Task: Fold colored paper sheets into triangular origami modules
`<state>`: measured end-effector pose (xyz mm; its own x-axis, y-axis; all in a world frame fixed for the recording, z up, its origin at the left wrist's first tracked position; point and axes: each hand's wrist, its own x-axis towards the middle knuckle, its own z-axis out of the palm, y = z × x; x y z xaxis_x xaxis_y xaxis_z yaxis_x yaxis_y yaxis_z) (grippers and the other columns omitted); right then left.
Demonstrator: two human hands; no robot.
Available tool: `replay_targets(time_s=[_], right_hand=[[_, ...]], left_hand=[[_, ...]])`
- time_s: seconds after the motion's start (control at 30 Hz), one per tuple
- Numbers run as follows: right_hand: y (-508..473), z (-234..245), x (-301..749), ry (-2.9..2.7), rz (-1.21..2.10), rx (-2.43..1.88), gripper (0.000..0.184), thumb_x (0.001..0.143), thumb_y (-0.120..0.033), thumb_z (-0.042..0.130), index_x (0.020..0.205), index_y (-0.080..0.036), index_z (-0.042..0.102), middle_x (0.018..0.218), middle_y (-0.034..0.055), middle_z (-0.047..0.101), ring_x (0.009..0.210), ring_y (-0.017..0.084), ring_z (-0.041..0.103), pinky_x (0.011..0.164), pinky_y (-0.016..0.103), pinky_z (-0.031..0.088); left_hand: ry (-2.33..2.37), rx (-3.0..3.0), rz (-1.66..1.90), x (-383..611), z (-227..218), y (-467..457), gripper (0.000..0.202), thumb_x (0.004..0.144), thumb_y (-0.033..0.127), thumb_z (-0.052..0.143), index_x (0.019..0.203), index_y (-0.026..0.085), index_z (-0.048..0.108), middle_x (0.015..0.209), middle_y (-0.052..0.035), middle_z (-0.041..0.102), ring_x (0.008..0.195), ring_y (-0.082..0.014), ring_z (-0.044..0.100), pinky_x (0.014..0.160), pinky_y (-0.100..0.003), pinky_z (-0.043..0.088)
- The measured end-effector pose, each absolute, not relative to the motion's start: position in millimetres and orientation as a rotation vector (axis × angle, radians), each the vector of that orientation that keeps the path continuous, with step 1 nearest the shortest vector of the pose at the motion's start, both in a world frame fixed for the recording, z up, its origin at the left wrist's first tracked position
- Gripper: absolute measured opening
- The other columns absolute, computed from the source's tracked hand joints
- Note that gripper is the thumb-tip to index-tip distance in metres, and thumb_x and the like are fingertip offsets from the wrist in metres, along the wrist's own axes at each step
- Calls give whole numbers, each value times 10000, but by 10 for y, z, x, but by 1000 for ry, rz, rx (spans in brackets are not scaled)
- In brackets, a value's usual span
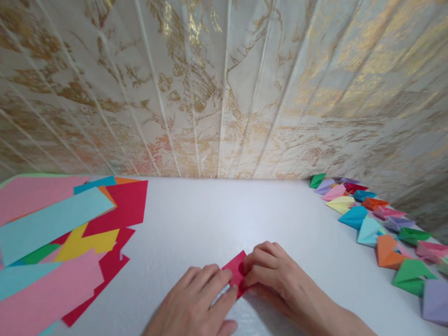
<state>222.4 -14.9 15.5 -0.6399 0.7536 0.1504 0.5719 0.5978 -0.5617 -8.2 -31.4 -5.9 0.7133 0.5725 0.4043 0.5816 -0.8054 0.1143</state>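
Note:
A small piece of red paper (pixel 236 267) lies on the white table at the lower middle, between my two hands. My left hand (pixel 194 300) rests at its left side, palm down, with fingers stretched out and fingertips on the paper's edge; the thumb stands apart. At the right edge, my right hand (pixel 279 277) has its fingers bent and closed on the paper. Those fingers hide that side of the sheet, so any fold there cannot be made out.
Loose coloured sheets overlap on the left, among them a light blue strip (pixel 55 222), a pink sheet (pixel 48 304) and a red sheet (pixel 122 207). Folded paper pieces, such as a green one (pixel 412 277), line the right side. A patterned curtain (pixel 205 89) hangs behind the table (pixel 196 214).

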Motion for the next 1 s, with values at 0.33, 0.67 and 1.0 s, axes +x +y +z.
replay_targets(time_s=[0.33, 0.67, 1.0], right_hand=[[83, 182, 1988, -2349, 746, -1364, 148, 919, -79, 558, 859, -198, 622, 842, 5, 688, 782, 162, 592, 721, 269, 445], [81, 114, 1957, -2359, 708, -1417, 147, 916, -93, 533, 828, -196, 589, 816, 11, 611, 771, 173, 557, 697, 276, 409], [76, 86, 1963, -2363, 671, -1412, 141, 906, -101, 541, 816, -202, 583, 819, 7, 606, 764, 166, 548, 690, 265, 412]], left_hand=[[-938, -2593, -680, -263, -491, -377, 315, 1006, 386, 444, 1257, 296, 611, 1311, -19, 639, 1194, -219, 523, 1000, -331, 346], [-871, -2683, -573, -269, -232, -422, 354, 1003, 262, 468, 1334, 220, 587, 1333, 22, 652, 1175, -182, 532, 977, -276, 373], [-850, -2666, -598, -243, -326, -387, 387, 983, 402, 485, 1299, 226, 623, 1325, 7, 648, 1167, -208, 498, 965, -289, 375]])
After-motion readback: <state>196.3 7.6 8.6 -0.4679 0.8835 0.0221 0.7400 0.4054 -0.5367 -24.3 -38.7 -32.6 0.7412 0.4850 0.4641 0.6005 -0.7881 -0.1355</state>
